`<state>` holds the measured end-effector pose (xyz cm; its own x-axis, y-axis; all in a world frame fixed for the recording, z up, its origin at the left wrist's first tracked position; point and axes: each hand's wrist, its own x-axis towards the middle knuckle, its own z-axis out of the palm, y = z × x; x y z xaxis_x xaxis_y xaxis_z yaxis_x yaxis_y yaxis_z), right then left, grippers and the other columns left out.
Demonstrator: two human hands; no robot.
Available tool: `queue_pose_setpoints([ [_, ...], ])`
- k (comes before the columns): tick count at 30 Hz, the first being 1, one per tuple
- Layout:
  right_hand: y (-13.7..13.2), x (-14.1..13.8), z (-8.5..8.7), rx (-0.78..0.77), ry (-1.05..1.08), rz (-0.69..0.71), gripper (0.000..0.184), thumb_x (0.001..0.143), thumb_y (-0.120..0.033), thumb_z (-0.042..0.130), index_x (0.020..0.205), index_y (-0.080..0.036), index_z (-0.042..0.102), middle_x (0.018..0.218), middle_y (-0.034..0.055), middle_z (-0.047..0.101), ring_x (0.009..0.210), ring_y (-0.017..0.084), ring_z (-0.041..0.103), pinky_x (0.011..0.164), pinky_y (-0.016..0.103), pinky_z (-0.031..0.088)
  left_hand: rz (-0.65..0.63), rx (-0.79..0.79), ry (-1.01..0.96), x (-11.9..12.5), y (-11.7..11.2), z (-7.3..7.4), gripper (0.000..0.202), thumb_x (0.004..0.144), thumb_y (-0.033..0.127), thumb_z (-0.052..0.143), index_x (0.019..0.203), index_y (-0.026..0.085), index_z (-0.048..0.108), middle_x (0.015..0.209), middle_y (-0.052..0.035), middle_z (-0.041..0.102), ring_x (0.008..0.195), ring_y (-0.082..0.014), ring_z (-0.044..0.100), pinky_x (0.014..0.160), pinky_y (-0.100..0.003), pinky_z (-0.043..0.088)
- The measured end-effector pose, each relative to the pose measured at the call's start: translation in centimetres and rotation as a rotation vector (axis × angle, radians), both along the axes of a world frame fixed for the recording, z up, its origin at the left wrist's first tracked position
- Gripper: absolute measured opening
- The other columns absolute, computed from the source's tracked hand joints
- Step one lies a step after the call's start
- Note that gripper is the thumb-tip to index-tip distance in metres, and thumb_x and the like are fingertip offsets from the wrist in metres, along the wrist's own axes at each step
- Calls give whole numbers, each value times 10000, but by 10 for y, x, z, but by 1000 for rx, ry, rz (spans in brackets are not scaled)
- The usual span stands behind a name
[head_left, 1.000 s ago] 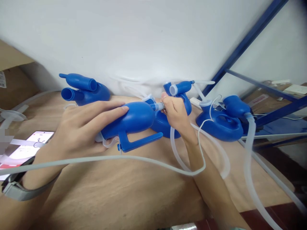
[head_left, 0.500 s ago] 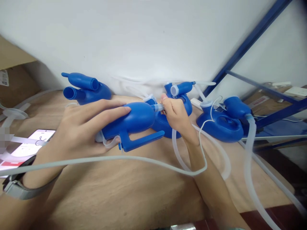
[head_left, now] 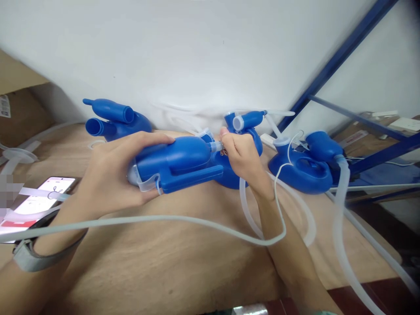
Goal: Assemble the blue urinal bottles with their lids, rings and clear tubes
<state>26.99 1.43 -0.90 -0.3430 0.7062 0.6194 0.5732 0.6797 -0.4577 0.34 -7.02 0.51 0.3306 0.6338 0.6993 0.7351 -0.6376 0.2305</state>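
Note:
My left hand (head_left: 111, 175) is wrapped round the capped, wide end of a blue plastic urinal funnel (head_left: 187, 153), which I hold roughly level above the table. Its translucent cap (head_left: 133, 173) has a strap, and a flat blue arm runs along the near side. On the narrow right end sits a clear hose (head_left: 215, 146). My right hand (head_left: 241, 151) is closed at that joint, pinching the hose and a small metal clip (head_left: 223, 152), mostly hidden by the fingers. The hose hangs below my right hand. Directly behind it stands a blue urinal bottle (head_left: 226, 173), partly covered.
More blue urinal bottles stand at the back left (head_left: 138, 124) and right (head_left: 298, 170), some with clear hoses. A thin white cable (head_left: 164, 218) crosses in front of both forearms. A phone (head_left: 42, 197) lies at left. A blue metal frame (head_left: 344, 57) rises at right.
The funnel has rolled in my left hand, bringing its flat arm up against the body. My left fingers have shifted back toward the capped end. My right hand stays at the hose joint.

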Motion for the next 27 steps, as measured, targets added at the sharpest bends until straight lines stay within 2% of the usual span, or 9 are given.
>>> queue_pose_setpoints([
  [4, 0, 2, -1, 49, -18, -21, 492, 1115, -309, 419, 627, -247, 414, 526, -25, 395, 521, 156, 371, 583, 348, 279, -12, -67, -76, 0, 0, 0, 533, 769, 346, 800, 1292, 323, 700, 1235, 63, 801, 1006, -208, 756, 883, -260, 543],
  [7, 1, 3, -4, 72, -47, -15, 497, 1128, -355, 399, 653, -241, 490, 537, -16, 454, 522, 157, 405, 579, 345, 284, -14, -146, -149, 1, 0, 3, 531, 754, 416, 869, 1258, 337, 721, 1189, 46, 800, 976, -226, 743, 916, -293, 574],
  [10, 2, 2, -5, 86, -77, 1, 500, 1124, -383, 404, 659, -238, 519, 523, -16, 448, 512, 158, 387, 567, 351, 259, -4, -227, -232, -1, -1, 8, 550, 698, 479, 938, 1197, 337, 755, 1129, 35, 780, 980, -220, 723, 942, -280, 576],
  [16, -5, -8, -4, 78, -79, 16, 521, 1113, -356, 374, 616, -239, 477, 519, -13, 427, 518, 149, 380, 577, 352, 250, 24, -302, -324, -8, -9, 19, 534, 614, 504, 987, 1091, 365, 791, 1013, 72, 728, 912, -187, 684, 798, -203, 555],
  [21, -12, -10, -1, 137, -55, -35, 534, 1124, -366, 353, 612, -241, 440, 514, -19, 419, 494, 140, 375, 563, 354, 239, 35, -310, -339, -7, -9, 24, 559, 589, 552, 983, 1063, 322, 796, 978, 47, 728, 852, -176, 667, 749, -223, 540],
  [24, -14, -9, -1, 167, -69, -49, 537, 1125, -358, 375, 602, -241, 414, 508, -30, 387, 472, 131, 346, 562, 358, 227, 57, -387, -358, -5, -7, 26, 522, 606, 544, 959, 1038, 300, 797, 903, 49, 731, 750, -156, 645, 659, -224, 503],
  [27, -14, -8, -1, 194, -88, -41, 539, 1124, -352, 378, 597, -240, 406, 512, -25, 408, 469, 130, 364, 566, 363, 224, 55, -451, -409, -5, -5, 27, 528, 585, 520, 977, 1025, 283, 804, 860, 55, 731, 721, -143, 634, 640, -209, 472],
])
